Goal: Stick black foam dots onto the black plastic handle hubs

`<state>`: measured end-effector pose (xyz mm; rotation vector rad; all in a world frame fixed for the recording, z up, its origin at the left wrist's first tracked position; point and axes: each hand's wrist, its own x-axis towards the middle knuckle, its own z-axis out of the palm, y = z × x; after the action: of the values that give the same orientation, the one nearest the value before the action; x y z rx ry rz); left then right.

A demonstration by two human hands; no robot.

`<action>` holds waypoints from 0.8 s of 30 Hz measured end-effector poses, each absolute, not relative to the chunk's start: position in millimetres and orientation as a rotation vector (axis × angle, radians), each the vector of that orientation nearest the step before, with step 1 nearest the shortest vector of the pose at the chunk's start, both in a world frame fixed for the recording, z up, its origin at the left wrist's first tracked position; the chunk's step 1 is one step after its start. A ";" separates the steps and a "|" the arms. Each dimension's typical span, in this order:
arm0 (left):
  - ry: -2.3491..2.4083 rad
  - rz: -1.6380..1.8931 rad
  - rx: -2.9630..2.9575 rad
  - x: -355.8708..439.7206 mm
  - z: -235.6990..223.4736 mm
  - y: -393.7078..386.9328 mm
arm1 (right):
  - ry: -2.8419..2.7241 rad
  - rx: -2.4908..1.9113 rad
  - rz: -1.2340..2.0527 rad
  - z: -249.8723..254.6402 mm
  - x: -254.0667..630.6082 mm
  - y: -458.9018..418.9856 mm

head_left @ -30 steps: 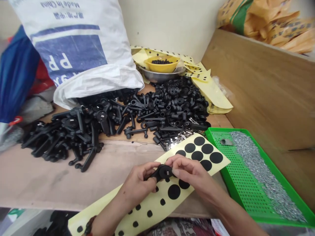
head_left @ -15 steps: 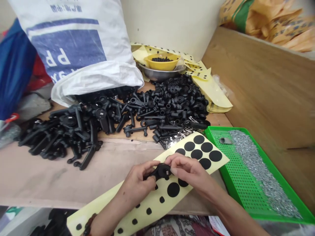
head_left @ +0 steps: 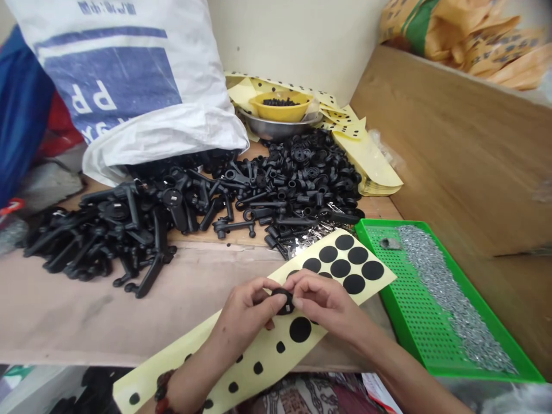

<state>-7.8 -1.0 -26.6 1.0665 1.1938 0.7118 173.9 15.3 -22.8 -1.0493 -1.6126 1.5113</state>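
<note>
Between both hands is a black plastic part with a round head (head_left: 283,303), with a small metal piece showing on its face. My left hand (head_left: 248,313) is closed around it, thumb lying across the round face. The fingers of my right hand (head_left: 321,296) pinch at the right edge of the head; whether they also hold something thin is hidden. Beneath the hands lies a pale yellow sheet (head_left: 161,374) of black stickers, with large round ones (head_left: 353,284) toward its upper right end and small dots toward the lower left. The hands cover part of it.
Black plastic arms (head_left: 107,230) are heaped at left, and small black parts (head_left: 310,167) behind the sheet. Metal clips (head_left: 308,238) lie by them. A green tray (head_left: 414,322) of small metal pieces stands right, near a wooden panel (head_left: 452,149). A white sack (head_left: 142,75) leans behind.
My left thumb has moved up onto the face of the round head, and the part has turned slightly in my hands. The whole view has shifted a little.
</note>
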 end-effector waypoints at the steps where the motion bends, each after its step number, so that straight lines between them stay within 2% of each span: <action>1: 1.202 0.733 1.075 -7.3 -26.6 -1.7 | -1.606 -1.051 1.508 -22.5 174.7 15.0; 5: 1.266 0.810 1.093 -6.4 -22.4 -6.9 | -1.518 -1.049 1.572 -22.3 179.1 10.8; 11: 1.291 0.891 1.012 -8.5 -14.5 -15.7 | -0.985 -1.011 1.897 -30.2 180.4 5.1; 14: 1.262 0.906 0.993 -8.9 -13.8 -17.3 | -1.079 -1.062 1.773 -28.1 176.0 6.1; 20: 1.230 0.971 0.948 2.9 -12.0 -36.0 | -1.922 -1.002 1.188 -25.3 160.5 -3.3; 24: 1.198 0.975 0.848 -3.5 -8.9 -58.6 | -2.080 -0.886 1.073 -39.5 158.1 -17.5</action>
<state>-3.5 -58.6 -8.9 0.8475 1.1980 0.9754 158.1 -17.5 -39.5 -0.8860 -2.0798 1.0728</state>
